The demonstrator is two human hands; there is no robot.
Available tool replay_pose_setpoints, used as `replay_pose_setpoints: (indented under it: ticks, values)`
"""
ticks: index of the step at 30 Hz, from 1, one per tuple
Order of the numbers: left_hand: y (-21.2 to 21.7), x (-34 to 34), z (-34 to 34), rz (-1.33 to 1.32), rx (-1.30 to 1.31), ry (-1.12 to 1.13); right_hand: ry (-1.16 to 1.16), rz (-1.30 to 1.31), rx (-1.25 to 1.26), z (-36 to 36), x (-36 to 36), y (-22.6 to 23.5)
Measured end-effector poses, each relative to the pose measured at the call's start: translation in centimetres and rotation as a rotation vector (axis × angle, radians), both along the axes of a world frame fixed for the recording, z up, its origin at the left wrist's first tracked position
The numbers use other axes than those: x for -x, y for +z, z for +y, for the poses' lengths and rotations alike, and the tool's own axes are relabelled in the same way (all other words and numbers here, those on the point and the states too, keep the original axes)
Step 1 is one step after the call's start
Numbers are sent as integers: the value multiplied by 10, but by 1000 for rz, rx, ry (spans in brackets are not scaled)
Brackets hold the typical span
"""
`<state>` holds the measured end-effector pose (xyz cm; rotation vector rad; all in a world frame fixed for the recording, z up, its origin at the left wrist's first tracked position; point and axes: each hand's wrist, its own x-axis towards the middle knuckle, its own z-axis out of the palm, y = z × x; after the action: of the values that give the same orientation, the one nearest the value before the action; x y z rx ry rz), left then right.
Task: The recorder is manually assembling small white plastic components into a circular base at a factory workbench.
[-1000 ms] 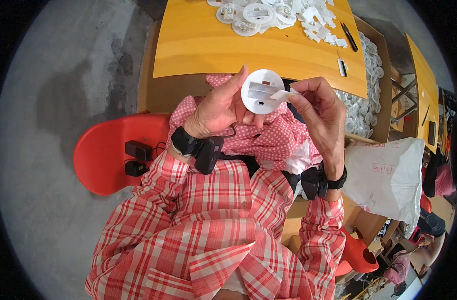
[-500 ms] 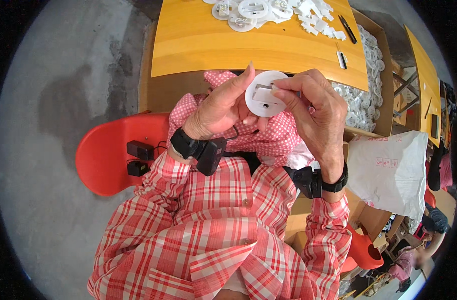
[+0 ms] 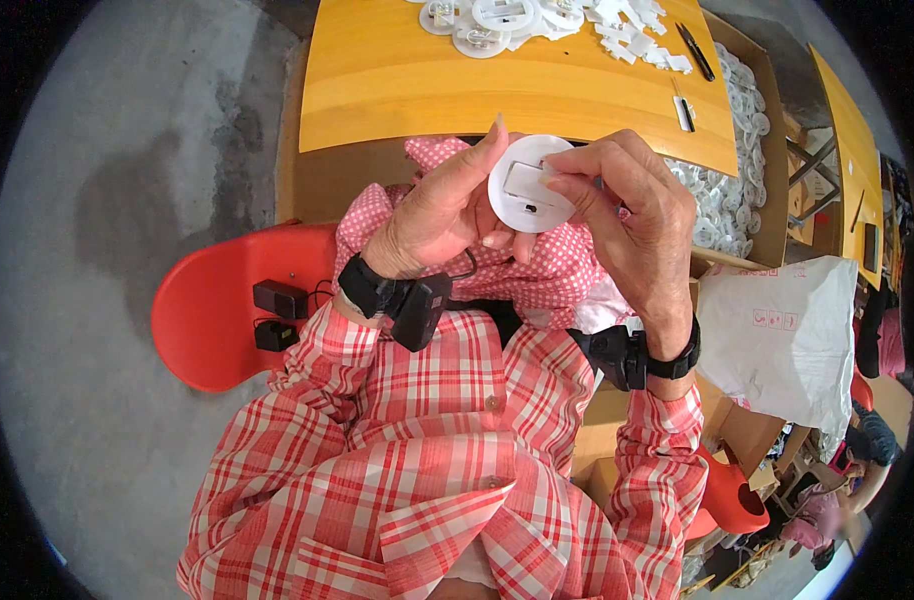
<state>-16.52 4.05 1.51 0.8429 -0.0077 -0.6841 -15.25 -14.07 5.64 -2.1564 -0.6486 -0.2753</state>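
sleeves of red and white checked cloth [image 3: 427, 440] fill the near part of my view, and both wrists carry black bands. above them, my left hand [image 3: 442, 205] cups the round white plastic disc [image 3: 525, 185] from the left and from behind, fingers curled around its rim, so it is closed on the disc. my right hand [image 3: 632, 215] comes from the right; its fingertips [image 3: 555, 172] press on the small rectangular cover in the face of the disc, pinched tight on it. the disc is held flat toward me, over the lap and just before the edge of the yellow wooden table [image 3: 427, 85]. the left hand carries it, the right one works on it. compared with one second ago, the small white strip that stood out on the right is now lying down on the disc. farther away, more white discs [image 3: 487, 18] lie on the table.
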Motion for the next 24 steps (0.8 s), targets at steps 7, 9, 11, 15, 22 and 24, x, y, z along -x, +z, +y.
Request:
replay_pose_setpoints:
  ticks: [7,9,11,15,22,24]
  values:
    - [-3,-1,1,-13,12,-12,2,94,-57,0,0,-2]
    - [-3,-2,0,-42,-9,-20,-4,94,-57,-1,0,-2]
    - [-3,-1,0,-36,-1,-10,-10,114,-74,0,1,-2]
    - [2,0,0,-39,44,-17,-14,116,-102,-1,2,-3]
    - [6,0,0,-57,19,-42,-12,16,-46,0,3,0]
    - [6,1,0,-26,15,-29,-9,2,-42,0,3,0]
